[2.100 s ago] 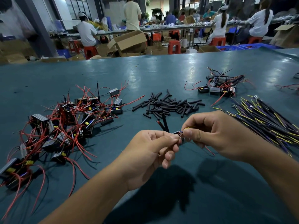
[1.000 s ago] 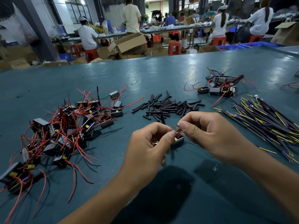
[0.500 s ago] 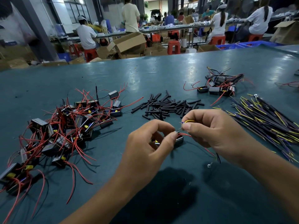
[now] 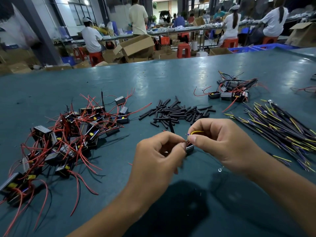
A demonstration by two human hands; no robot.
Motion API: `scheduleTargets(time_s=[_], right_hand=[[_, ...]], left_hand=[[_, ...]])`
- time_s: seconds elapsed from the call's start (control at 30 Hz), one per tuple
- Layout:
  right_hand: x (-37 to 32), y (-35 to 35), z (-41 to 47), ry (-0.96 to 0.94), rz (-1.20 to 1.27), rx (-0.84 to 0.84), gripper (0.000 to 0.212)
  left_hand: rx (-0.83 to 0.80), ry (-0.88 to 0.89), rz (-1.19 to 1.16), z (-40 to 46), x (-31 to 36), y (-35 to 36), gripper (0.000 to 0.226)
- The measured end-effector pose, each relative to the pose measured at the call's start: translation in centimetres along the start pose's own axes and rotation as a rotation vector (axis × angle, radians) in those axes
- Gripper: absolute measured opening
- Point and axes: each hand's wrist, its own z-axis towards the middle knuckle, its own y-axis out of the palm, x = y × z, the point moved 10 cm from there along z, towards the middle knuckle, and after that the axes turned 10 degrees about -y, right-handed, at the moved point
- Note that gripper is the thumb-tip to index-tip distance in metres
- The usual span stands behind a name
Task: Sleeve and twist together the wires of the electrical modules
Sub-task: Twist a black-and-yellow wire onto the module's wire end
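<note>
While my left hand (image 4: 158, 154) pinches a small module (image 4: 189, 148) above the table (image 4: 171, 79), my right hand (image 4: 220, 142) pinches its yellow wire (image 4: 196, 132), black sleeves (image 4: 177, 112) heaped just beyond.

Module (image 4: 189, 148): mostly hidden between both hands' fingertips
Wire joint: too small to tell
Left pile (image 4: 15, 187): cut by bench's left edge
</note>
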Motion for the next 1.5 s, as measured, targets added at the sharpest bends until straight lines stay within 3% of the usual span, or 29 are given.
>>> scheduleTargets(time_s=[0.1,0.13,0.2,0.3,0.43,0.5,0.63,0.73,0.83,1.03,1.1,1.13,1.2,1.23,1.3,1.4,1.5], right_hand=[[-0.3,0.1,0.0,-0.041,-0.013,-0.006,0.011],[-0.4,0.1,-0.1,-0.047,-0.014,-0.014,0.008],[-0.5,0.1,-0.1,-0.053,-0.021,-0.024,0.007],[-0.5,-0.1,0.0,-0.063,-0.012,-0.031,0.007],[-0.1,-0.2,0.1,-0.02,0.032,-0.012,0.014],[0.2,-0.1,0.1,0.022,0.058,0.003,0.009],[0.7,-0.2,0.0,0.085,0.12,0.04,0.011],[1.0,0.1,-0.1,0.112,0.139,0.026,0.012],[1.0,0.1,-0.1,0.09,0.118,0.015,0.01],[-0.5,0.1,0.0,-0.06,0.0,-0.014,0.007],[-0.9,0.1,0.0,-0.095,-0.007,-0.019,0.007],[-1.0,0.0,0.0,-0.103,-0.016,-0.017,0.007],[-0.9,0.0,0.0,-0.097,-0.034,-0.007,0.007],[-0.7,-0.1,0.1,-0.078,-0.024,0.01,0.006],[0.2,-0.6,0.1,-0.009,0.06,0.072,0.008],[1.1,-0.7,0.0,0.091,0.174,0.123,0.01],[1.7,-0.1,-0.2,0.168,0.25,0.09,0.012]], left_hand=[[-0.21,-0.536,-0.546,-0.2,-3.7,2.6,0.018],[-0.242,-0.637,-0.605,-0.5,-4.3,3.2,0.024],[-0.275,-0.665,-0.61,-0.7,-4.4,3.5,0.025],[-0.196,-0.382,-0.396,0.1,-2.7,1.9,0.012],[0.096,0.235,0.253,-0.5,2.1,-0.7,0.002],[0.172,0.452,0.451,-1.6,3.8,-0.3,0.005],[0.214,0.669,0.614,-2.9,4.5,0.6,0.006],[0.224,0.695,0.665,-3.0,4.6,0.8,0.011],[0.167,0.533,0.553,-1.9,4.0,0.4,0.009],[-0.199,-0.499,-0.438,-0.1,-3.0,2.1,0.027],[-0.319,-0.726,-0.628,-1.0,-3.7,3.6,0.026],[-0.356,-0.755,-0.655,-1.2,-3.6,4.0,0.022],[-0.31,-0.668,-0.593,-0.6,-3.5,3.4,0.021],[-0.234,-0.542,-0.49,0.0,-3.1,2.4,0.019],[-0.04,-0.119,-0.114,0.6,-0.3,-0.2,0.005],[0.151,0.509,0.46,-1.8,4.6,-0.3,0.013],[0.213,0.699,0.657,-2.9,5.5,0.8,0.012]])
